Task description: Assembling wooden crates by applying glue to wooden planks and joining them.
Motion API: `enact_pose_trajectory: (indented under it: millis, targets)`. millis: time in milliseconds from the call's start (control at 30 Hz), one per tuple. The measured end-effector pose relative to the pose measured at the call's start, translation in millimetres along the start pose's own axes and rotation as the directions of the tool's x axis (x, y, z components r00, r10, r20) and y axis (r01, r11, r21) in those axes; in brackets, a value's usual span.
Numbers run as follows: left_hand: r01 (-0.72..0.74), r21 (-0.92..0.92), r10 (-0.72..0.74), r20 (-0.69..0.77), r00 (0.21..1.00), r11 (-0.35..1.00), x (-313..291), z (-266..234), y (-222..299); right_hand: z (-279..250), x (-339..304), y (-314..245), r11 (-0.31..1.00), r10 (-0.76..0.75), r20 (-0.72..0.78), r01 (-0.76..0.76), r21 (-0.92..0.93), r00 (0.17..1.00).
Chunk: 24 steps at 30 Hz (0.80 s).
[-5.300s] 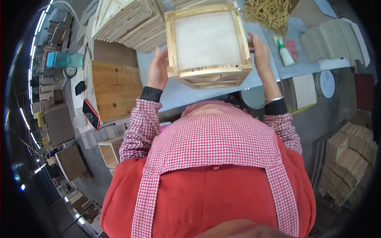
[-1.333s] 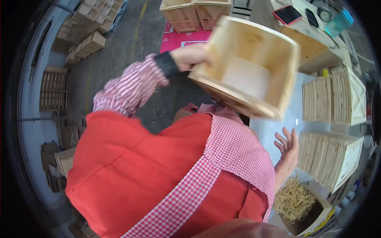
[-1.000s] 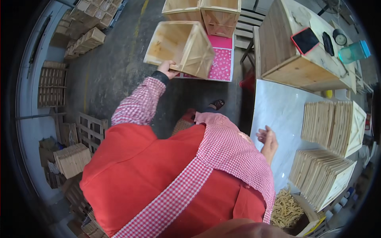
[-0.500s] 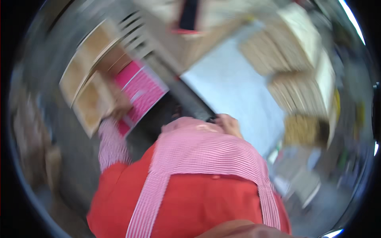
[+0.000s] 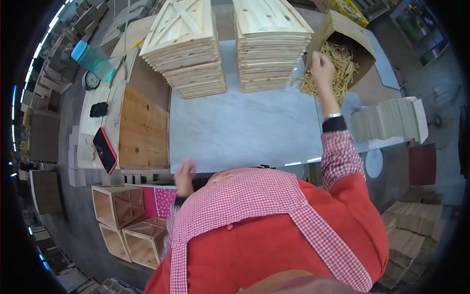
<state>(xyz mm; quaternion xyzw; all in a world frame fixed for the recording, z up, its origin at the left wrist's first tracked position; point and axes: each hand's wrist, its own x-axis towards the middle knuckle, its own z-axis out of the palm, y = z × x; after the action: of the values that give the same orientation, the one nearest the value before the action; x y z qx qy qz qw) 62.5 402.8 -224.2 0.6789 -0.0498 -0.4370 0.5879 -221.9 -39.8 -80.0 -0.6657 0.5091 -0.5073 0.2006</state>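
My right hand (image 5: 323,73) is over the near edge of a tilted cardboard box (image 5: 363,63). Loose tan strips (image 5: 342,66) fill the box and spill from its mouth onto the table. The fingers of that hand are drawn together, and anything between them is too small to make out. My left hand (image 5: 185,177) hovers by the front left edge of the grey-white tabletop (image 5: 240,130), fingers loosely bent and apart, with nothing seen in it. Beyond the tabletop's middle rise two tall stacks of wooden panels, a left stack (image 5: 188,54) and a right stack (image 5: 269,49).
On a wooden side bench (image 5: 142,130) at left lie a red-edged phone (image 5: 105,151), a black case (image 5: 99,110), a round clock (image 5: 91,80) and a blue bottle (image 5: 93,60). Wooden crates (image 5: 129,223) stand below. A row of flat pieces (image 5: 389,120) sits at right.
My view has swung from the crates at my left round to the table. My left hand has left a wooden crate, and my right hand has moved from the table's edge to the box of strips.
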Motion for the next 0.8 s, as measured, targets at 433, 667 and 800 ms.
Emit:
enact_pose_trajectory:
  millis: [433, 667, 800]
  targets:
    - [-0.599, 0.324, 0.659, -0.116, 0.743, 0.732, 123, 327, 261, 47, 115, -10, 0.964, 0.189, 0.279, -0.123, -0.236, 0.941]
    - [-0.706, 0.643, 0.817, 0.212, 0.536, 0.296, 43, 274, 220, -4, 32, 7, 0.926, 0.215, 0.385, -0.313, 0.213, 0.897]
    - [-0.66, 0.605, 0.743, 0.661, 0.105, -0.445, -48, 272, 200, -45, -73, -21, 0.886, 0.171, 0.286, -0.274, 0.375, 0.943]
